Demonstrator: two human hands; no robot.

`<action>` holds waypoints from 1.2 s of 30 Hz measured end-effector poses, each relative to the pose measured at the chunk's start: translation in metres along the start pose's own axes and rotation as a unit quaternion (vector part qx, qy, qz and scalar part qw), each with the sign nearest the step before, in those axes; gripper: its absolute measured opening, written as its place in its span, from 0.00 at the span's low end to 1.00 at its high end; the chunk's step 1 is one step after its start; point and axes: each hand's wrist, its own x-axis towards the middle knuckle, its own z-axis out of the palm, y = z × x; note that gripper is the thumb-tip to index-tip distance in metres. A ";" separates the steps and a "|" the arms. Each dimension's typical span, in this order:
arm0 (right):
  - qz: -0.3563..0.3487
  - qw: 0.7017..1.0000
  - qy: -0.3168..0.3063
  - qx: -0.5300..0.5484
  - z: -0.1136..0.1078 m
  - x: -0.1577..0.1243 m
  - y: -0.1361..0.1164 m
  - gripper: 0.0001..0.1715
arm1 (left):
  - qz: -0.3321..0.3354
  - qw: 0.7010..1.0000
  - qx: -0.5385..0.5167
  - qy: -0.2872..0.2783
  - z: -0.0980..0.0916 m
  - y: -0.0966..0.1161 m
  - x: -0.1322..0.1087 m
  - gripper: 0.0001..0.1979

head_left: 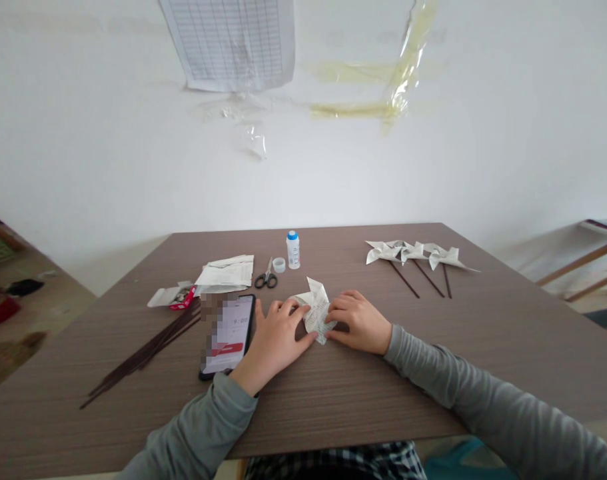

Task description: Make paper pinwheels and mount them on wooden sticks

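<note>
Folded paper [316, 308] between both hands [278, 337], touching each.

Left hand [276, 340]: I am laying it flat on the table [333, 400], fingers spread, fingertips touching the paper's left edge.
Right hand [358, 323]: I am curling it over the paper's right edge, fingertips pressing down; whether they are pinching it, I cannot tell.
Paper [316, 308]: lying folded between my hands, one corner sticking up.
Phone [229, 333]: lying just beside my left hand, screen glowing.
Sticks [143, 350]: lying bundled left of the phone.
Scissors [266, 277], cap [279, 265], bottle [293, 250]: sitting in a row behind the paper.
Pinwheels [413, 253]: lying far right, well apart from my hands.
</note>
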 end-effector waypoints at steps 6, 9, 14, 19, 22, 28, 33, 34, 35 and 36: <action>0.015 1.000 0.005 0.008 0.000 0.000 0.001 0.14 | 0.003 1.000 0.000 0.005 0.000 0.002 0.002 0.25; 0.020 1.000 0.002 0.010 0.000 -0.001 0.002 0.14 | -0.002 1.000 0.001 -0.003 -0.001 0.004 0.002 0.24; 0.033 0.999 -0.009 0.013 0.000 -0.001 0.001 0.15 | -0.001 1.000 0.003 -0.002 -0.002 0.005 0.002 0.25; 0.038 0.999 -0.009 0.008 0.000 -0.001 0.001 0.14 | 0.000 1.000 0.008 -0.009 -0.001 0.005 0.003 0.25; 0.036 0.999 -0.007 0.003 0.000 0.000 0.001 0.11 | -0.004 1.000 0.013 -0.008 -0.001 0.006 0.003 0.24; 0.033 0.999 -0.006 0.010 0.000 -0.001 0.001 0.08 | -0.003 1.000 0.013 -0.001 0.000 0.005 0.003 0.23; 0.036 0.999 -0.010 0.022 -0.002 -0.004 0.002 0.16 | -0.003 1.000 0.009 0.001 0.000 0.004 0.003 0.23; 0.037 0.999 -0.010 0.023 -0.003 -0.004 0.002 0.18 | -0.003 1.000 0.008 0.000 0.000 0.004 0.003 0.23; 0.037 0.999 -0.010 0.023 -0.003 -0.005 0.003 0.20 | -0.003 1.000 0.008 -0.001 0.000 0.004 0.003 0.23; 0.037 0.999 -0.010 0.025 -0.003 -0.005 0.003 0.21 | -0.002 1.000 0.008 0.000 0.000 0.004 0.003 0.23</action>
